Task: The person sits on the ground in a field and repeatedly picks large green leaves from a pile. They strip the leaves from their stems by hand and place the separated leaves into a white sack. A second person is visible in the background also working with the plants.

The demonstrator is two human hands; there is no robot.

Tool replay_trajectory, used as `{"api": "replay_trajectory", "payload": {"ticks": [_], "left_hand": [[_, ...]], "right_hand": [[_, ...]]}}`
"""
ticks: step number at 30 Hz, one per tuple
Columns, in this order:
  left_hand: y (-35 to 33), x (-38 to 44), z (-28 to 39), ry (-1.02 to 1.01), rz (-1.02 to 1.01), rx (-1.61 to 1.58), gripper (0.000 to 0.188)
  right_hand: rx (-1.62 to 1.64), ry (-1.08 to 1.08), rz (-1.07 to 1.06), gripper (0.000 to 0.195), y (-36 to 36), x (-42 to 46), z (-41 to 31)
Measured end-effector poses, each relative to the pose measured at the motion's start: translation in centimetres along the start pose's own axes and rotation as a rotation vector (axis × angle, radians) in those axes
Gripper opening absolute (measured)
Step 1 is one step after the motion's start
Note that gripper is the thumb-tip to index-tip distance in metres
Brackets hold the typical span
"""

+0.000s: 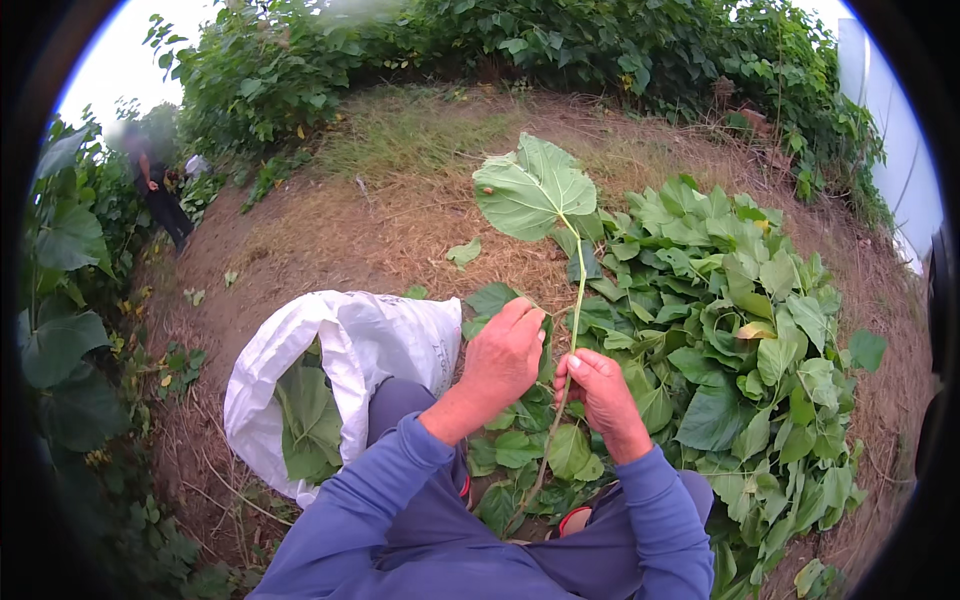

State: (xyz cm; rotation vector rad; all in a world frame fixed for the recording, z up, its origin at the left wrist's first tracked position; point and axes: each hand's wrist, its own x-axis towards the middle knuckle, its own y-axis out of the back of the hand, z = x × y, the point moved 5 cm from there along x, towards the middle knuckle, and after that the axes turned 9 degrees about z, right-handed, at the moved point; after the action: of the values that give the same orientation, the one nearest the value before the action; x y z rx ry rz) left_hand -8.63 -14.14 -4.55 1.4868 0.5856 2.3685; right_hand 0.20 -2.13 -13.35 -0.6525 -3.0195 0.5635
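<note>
My right hand [600, 394] pinches a long pale leafy stem [578, 292] between thumb and fingers. At the stem's top spreads one broad leaf [534, 191], its pale veined underside showing, with a small brown spot. The stem's lower end reaches down between my legs. Just left of the stem, my left hand [501, 356] has its fingers closed at a thin side stalk; a darker leaf [491, 298] shows behind it, and the exact grip is partly hidden. A white woven sack [405, 330] lies open by my left knee, with large green leaves [306, 420] inside.
A big heap of cut leaves [720, 345] spreads along my right side and under the stem. One loose leaf [463, 253] lies on dry grass ahead. Leafy bushes [480, 45] border the ground. Another person [157, 184] stands far left. A pale sheeted wall [896, 142] rises at right.
</note>
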Motion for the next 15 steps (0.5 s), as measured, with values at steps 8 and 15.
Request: {"api": "replay_trajectory", "payload": {"ticks": [8,15], "left_hand": [[-5.2,0.1,-3.8,0.111,-0.241,-0.070,0.029],[-5.6,0.6,-3.6,0.171,-0.204,-0.125,0.025]], "right_hand": [[0.054,-0.026,-0.027,0.028,-0.1,0.0,0.0],[0.145,-0.071,-0.058,0.027,-0.1,0.2,0.3]]}}
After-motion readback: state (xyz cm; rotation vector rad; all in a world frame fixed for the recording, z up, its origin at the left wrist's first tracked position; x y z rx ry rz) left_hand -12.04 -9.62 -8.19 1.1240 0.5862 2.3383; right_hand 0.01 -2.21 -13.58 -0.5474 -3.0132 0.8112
